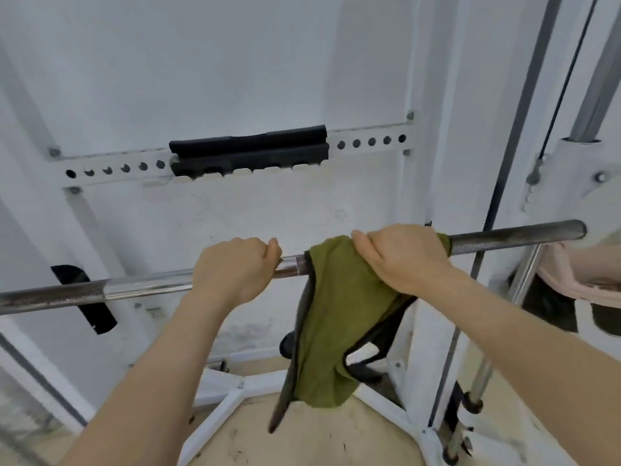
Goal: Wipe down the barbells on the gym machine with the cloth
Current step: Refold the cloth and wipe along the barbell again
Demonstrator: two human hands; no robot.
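Note:
A long metal barbell (510, 235) runs across the view, rising slightly to the right, with rust patches on it. My left hand (232, 270) grips the bare bar near its middle, fingers curled over the top. An olive-green cloth (331, 317) with a dark edge is draped over the bar just right of that hand and hangs down toward the floor. My right hand (400, 257) grips the cloth around the bar, wrapping it against the metal. The bar's right end sticks out free past the cloth.
The white machine frame (413, 176) stands behind, with a perforated crossbar carrying a black pad (248, 148). Chrome guide rods and a black cable (557, 105) rise at the right. White base legs (235, 395) cross the tan floor below. A pale pink object (584, 274) lies at the right.

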